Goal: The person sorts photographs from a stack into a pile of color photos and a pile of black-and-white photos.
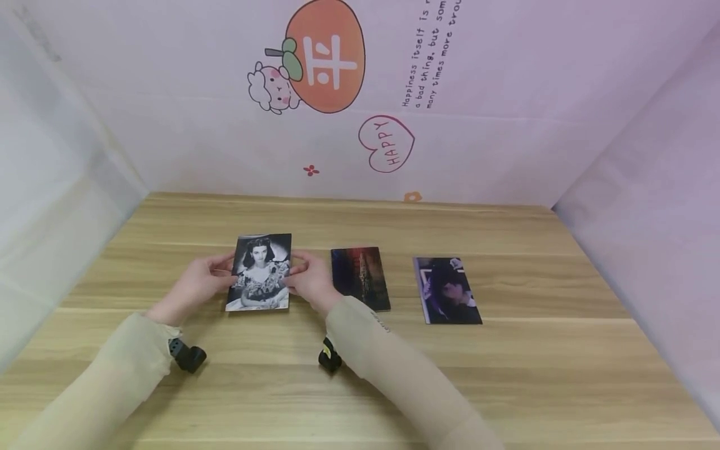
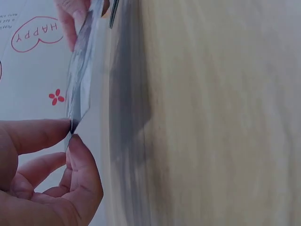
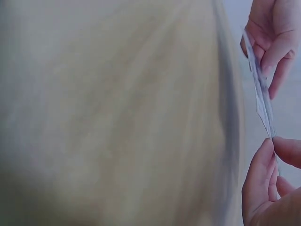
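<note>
A black-and-white photo card (image 1: 260, 275), printed with a person in a patterned dress, is held up off the table between both hands. My left hand (image 1: 198, 284) pinches its left edge between thumb and fingers. At the opposite edge my right hand (image 1: 312, 278) pinches it the same way. Seen nearly edge-on in the left wrist view, the photo card (image 2: 81, 70) casts a shadow on the wood. Its edge looks layered in the right wrist view; whether it is more than one sheet I cannot tell.
A dark red-and-blue card (image 1: 360, 278) lies just right of my right hand. Farther right lies a purple-toned photo card (image 1: 448, 290). The wood-grain table (image 1: 534, 375) meets a printed white backdrop (image 1: 478, 156) at the back. Small black devices sit at both wrists.
</note>
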Tool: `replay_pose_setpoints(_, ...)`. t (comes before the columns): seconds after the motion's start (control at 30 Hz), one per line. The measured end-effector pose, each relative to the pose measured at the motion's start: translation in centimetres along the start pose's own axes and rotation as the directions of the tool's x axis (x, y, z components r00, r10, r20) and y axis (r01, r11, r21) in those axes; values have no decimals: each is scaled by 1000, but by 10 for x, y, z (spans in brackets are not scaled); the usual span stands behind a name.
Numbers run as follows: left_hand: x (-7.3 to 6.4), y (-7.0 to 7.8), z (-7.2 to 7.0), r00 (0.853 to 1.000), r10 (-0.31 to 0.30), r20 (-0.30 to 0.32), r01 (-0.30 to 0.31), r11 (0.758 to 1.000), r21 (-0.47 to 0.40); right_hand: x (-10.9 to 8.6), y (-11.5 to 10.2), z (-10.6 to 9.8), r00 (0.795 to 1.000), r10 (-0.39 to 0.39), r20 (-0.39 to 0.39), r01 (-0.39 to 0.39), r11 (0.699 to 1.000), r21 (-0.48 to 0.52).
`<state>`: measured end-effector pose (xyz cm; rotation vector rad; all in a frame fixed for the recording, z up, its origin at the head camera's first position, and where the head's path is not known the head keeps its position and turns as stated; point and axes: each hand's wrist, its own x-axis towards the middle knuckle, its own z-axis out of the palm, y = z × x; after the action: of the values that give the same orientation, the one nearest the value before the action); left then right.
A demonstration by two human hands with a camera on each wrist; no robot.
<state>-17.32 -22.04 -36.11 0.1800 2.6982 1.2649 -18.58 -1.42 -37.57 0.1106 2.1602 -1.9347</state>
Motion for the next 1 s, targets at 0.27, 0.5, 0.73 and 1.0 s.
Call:
replay_pose_setpoints(0.27,-1,-14,-6,998,-17,56,17,1000,-1,2,5,10,998,43,48,-42,999,-22)
replay_pose_setpoints(0.5,2,-23,-7,996,-4,84,2,1000,25,2,7,13,998,34,57,-28,996,-87)
replay_pose_setpoints(0.73,3,-18,-3,995,-21,99,9,994,112,4,7,12,999,-5,51,18,968,-251)
replay_pose_setpoints(1.0,2,-16,-1,996,-12,88,-4,983,185,5,8,11,998,-19,64,39,948,-317)
